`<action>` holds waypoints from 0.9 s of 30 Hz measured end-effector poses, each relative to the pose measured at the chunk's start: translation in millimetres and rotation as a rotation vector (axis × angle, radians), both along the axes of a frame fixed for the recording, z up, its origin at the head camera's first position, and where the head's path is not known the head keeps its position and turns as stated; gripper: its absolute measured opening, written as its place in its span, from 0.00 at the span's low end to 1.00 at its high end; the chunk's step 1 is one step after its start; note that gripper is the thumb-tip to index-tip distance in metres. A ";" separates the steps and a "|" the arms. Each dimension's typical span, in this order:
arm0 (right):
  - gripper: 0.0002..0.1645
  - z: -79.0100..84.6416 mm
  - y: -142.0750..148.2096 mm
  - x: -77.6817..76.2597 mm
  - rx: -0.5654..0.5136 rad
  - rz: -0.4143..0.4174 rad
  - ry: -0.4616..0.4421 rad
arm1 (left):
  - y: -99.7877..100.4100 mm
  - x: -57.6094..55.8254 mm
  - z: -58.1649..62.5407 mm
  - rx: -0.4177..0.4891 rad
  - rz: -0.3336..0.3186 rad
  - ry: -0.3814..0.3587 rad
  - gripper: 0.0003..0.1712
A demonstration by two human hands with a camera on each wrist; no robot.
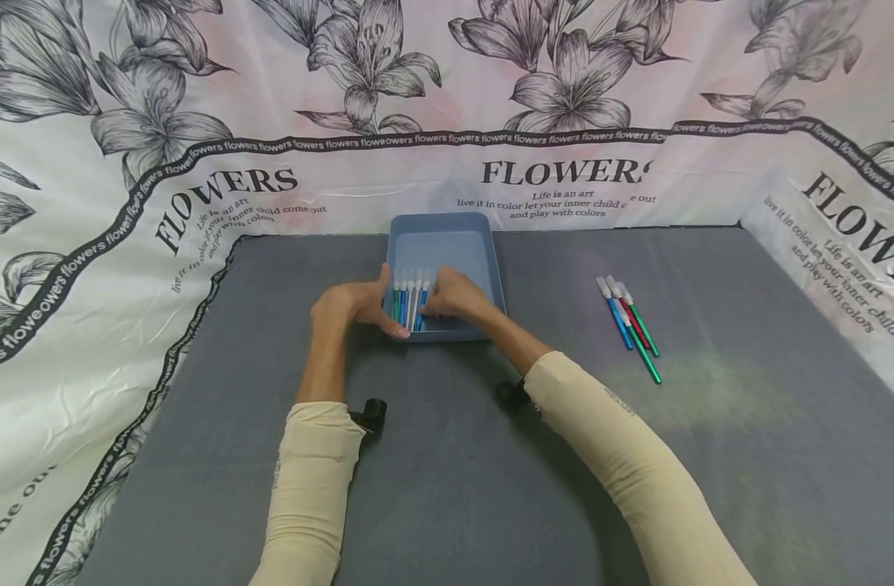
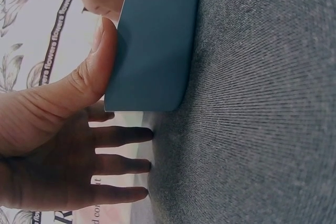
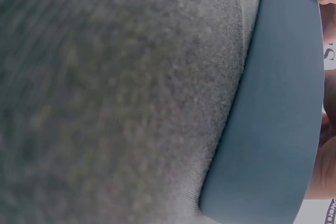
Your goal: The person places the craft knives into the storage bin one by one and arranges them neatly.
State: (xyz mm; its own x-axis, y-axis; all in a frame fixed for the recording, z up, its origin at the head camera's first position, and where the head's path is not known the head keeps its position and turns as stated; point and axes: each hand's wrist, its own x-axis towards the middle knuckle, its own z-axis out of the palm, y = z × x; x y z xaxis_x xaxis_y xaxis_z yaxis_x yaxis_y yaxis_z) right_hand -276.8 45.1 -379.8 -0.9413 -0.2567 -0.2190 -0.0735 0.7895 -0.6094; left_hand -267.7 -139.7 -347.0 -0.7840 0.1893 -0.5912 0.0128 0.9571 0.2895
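A blue-grey rectangular tray (image 1: 447,335) lies on the table, with a row of slim capped pens (image 1: 412,297) standing side by side along its left part, their barrels green, blue and whitish. My left hand (image 1: 351,305) is at the tray's near-left corner. Its thumb (image 2: 100,56) lies against the tray wall, while the other fingers stretch out straight beside the left side. Inside the tray, my right hand (image 1: 452,295) has curled fingers and pinches the blue pen (image 1: 421,309) at the row's right end. Its fingertips are mostly hidden in both wrist views.
To the right on the grey cloth lies a loose group of several pens (image 1: 633,325), blue, red and green with whitish caps. Behind the table hangs a white flower-printed sheet (image 1: 410,183), which also runs along both sides. Dark wrist camera mounts (image 1: 369,415) stick out from the sleeves.
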 end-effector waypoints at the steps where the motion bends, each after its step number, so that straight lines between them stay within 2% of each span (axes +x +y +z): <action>1: 0.12 0.3 0.7 0.5 -0.004 0.007 -0.006 | 0.0 0.0 0.3 -0.001 0.004 -0.001 0.77; 11: 0.08 7.9 12.8 6.5 0.020 0.098 -0.018 | 1.7 -0.8 0.8 -0.004 -0.015 0.007 0.77; 19: 0.13 17.0 34.6 12.8 -0.027 0.183 -0.027 | 1.4 -0.4 -0.2 -0.004 0.000 0.004 0.79; 23: 0.16 26.4 49.0 15.5 -0.063 0.147 -0.061 | 1.7 -1.2 -1.1 -0.006 -0.006 0.004 0.79; 27: 0.16 36.0 68.9 17.2 -0.092 0.111 -0.031 | 1.8 -2.2 -1.3 -0.009 -0.001 0.008 0.79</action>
State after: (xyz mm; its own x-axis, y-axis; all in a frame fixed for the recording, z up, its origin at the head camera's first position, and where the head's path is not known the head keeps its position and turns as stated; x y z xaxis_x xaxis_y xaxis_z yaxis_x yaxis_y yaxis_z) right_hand -259.6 114.0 -343.8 -0.8993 -0.3789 -0.2185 -0.1367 0.7180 -0.6825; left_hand -269.8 -137.9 -348.3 -0.7888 0.1848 -0.5862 0.0162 0.9597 0.2807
